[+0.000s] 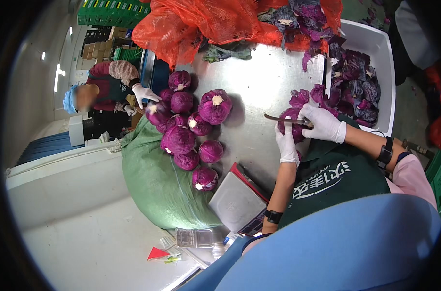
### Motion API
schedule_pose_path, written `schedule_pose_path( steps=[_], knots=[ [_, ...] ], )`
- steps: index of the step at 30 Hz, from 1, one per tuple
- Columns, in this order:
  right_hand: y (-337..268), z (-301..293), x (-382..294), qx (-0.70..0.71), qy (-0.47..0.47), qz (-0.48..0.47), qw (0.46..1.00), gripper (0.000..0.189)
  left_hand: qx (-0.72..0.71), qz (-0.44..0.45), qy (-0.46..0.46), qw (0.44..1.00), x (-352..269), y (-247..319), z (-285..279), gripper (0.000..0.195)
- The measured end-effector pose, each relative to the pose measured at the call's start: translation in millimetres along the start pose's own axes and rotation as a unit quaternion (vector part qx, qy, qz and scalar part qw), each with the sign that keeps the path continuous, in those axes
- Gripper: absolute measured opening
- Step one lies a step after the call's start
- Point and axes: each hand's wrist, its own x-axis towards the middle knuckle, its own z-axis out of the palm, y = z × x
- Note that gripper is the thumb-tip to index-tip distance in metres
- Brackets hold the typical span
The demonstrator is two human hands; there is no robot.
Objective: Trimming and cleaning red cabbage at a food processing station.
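My left hand [287, 142], in a white glove, grips a red cabbage [297, 132] at the near side of the steel table [257, 145]. A knife [284, 119] with a narrow, dark, slightly curved blade is in my right hand [322, 124], also gloved. Its blade passes over the cabbage, close to my left thumb. Part of the cabbage is hidden behind both hands. Loose purple leaves [300, 98] lie just beyond it. A group of several red cabbages [178, 139], some with pale cut stem ends showing, sits across the table.
A white bin [387, 72] of trimmed leaves stands to my right. Red mesh sacking [206, 22] covers the far right part of the table. At left are a weighing scale [238, 202], a full green sack [147, 174] and clear plastic boxes [195, 238]. A gloved co-worker [109, 87] reaches to the cabbages.
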Motion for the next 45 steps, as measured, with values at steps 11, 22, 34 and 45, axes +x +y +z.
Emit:
schedule_pose_path(
  steps=[11, 22, 34, 45],
  knots=[
    [-14, -5, 2, 0.02, 0.075, 0.062, 0.995, 0.04, 0.042, 0.208, 0.058, 0.975, -14, 14, 10, 0.073],
    [0, 2, 5, 0.014, 0.131, 0.063, 0.989, 0.022, 0.041, 0.243, 0.124, 0.961, -12, 5, 10, 0.077],
    [52, -39, 0, 0.063, 0.143, 0.063, 0.986, 0.045, -0.437, -0.21, -0.067, 0.872, -23, 41, -26, 0.074],
    [12, -38, 22, 0.31, -0.093, -0.008, 0.946, 0.041, -0.312, -0.323, -0.12, 0.885, -27, 37, -28, 0.08]
  ],
)
